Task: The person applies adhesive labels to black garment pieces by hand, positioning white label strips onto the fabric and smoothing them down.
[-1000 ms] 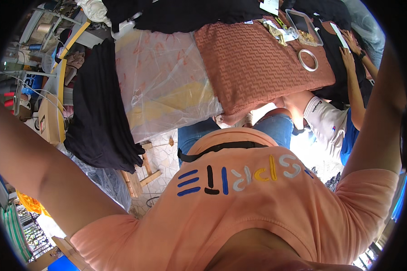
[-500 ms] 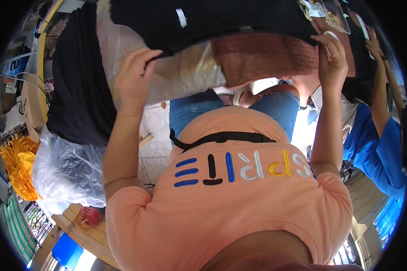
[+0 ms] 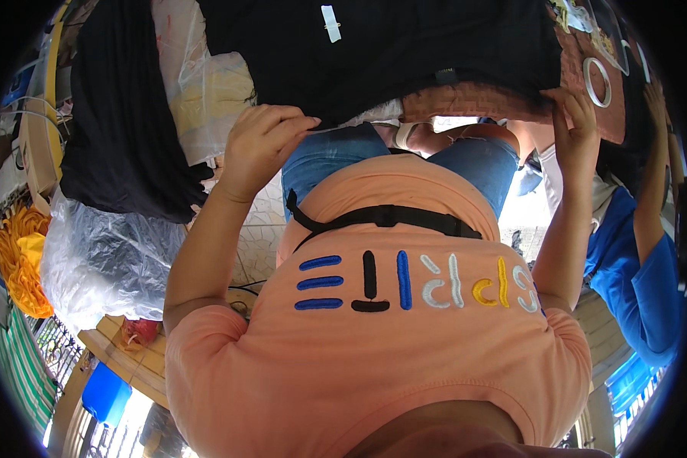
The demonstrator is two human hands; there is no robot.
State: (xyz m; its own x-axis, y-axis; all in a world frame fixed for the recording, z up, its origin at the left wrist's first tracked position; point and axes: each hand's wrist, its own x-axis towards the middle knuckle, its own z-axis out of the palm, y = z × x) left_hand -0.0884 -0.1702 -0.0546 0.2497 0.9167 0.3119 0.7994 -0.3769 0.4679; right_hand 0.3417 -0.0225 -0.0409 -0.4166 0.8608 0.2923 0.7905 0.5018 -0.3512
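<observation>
A black garment (image 3: pixel 389 57) lies spread over the work surface in front of me. My left hand (image 3: pixel 269 137) pinches its near left corner between thumb and fingers. At the near right corner, the fingers of my right hand (image 3: pixel 576 126) are closed on the same cloth. A white sticker strip (image 3: pixel 331 24) is on the garment, and a small dark label (image 3: pixel 446 75) sits by its near edge. Brown textured cloth (image 3: pixel 473 103) shows beneath that edge, with clear plastic sheeting (image 3: pixel 206 103) to the left. A white ring (image 3: pixel 598 82) rests just beyond my right hand.
More black cloth (image 3: pixel 122 114) hangs off the surface at the left, above a clear plastic bag (image 3: pixel 111 259). Orange-yellow fabric (image 3: pixel 23 263) is bundled beside that bag. On the right, another person in a blue shirt (image 3: pixel 633 259) reaches forward with both arms.
Both hands have drawn the garment's near edge toward me, so it covers more of the brown cloth and plastic. The left hand also shifted right. The white ring now shows beside my right hand.
</observation>
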